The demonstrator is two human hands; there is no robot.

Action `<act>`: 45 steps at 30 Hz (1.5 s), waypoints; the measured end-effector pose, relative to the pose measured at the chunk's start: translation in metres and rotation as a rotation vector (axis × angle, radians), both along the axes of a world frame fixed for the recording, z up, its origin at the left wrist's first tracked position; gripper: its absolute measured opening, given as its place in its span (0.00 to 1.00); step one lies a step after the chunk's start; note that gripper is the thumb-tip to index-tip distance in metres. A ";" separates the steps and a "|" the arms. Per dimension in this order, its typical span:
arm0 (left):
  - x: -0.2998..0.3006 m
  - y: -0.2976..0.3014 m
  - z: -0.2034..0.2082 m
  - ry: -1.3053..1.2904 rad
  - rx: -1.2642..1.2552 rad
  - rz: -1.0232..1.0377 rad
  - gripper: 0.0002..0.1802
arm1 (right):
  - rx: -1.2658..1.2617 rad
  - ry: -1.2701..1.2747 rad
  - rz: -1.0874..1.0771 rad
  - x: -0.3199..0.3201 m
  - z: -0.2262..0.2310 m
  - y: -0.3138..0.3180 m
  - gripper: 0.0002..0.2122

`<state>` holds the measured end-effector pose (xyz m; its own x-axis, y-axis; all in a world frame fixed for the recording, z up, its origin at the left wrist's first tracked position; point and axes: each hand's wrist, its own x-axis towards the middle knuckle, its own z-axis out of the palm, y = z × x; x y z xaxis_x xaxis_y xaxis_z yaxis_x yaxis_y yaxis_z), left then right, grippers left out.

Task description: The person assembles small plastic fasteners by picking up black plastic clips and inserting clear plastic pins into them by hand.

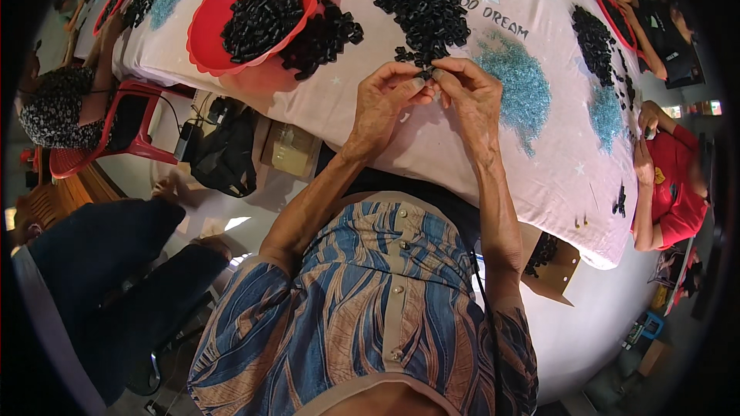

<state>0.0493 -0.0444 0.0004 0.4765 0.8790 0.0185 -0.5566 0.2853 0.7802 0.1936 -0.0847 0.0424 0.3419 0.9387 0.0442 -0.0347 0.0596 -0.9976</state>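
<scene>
My left hand (385, 100) and my right hand (472, 98) meet over the near part of the table, both closed with thumbs and fingertips pinched together. Between them is a small black plastic piece (425, 74), partly covered by the fingers. Just beyond my fingertips lies a long heap of similar black pieces (420, 8). Small clear-blue pieces (518, 88) are spread to the right of my right hand. Up to the left, a red plastic basin (202, 31) holds many black pieces (264, 25). More black pieces (327, 35) lie against the basin's right side.
A pale pink cloth (339, 112) covers the table. An open cardboard box (569, 271) with black pieces stands below its right edge. A person in red (674, 185) works at the right side; others sit around. A red chair (142, 135) and black bag (225, 152) are left.
</scene>
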 end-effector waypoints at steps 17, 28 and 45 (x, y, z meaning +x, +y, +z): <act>0.002 -0.005 0.008 0.164 0.022 0.091 0.06 | 0.113 -0.317 -0.014 -0.010 -0.003 -0.004 0.04; 0.002 -0.005 0.007 0.133 0.029 0.114 0.05 | 0.067 -0.177 -0.008 -0.011 -0.004 -0.004 0.05; 0.007 -0.009 0.011 0.147 0.041 0.271 0.00 | 0.259 -0.476 -0.072 -0.025 -0.013 0.001 0.05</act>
<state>0.0568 -0.0531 0.0113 0.2254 0.9743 0.0046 -0.4882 0.1089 0.8659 0.1685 -0.0838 0.0295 0.2904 0.8514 0.4367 0.4301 0.2916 -0.8544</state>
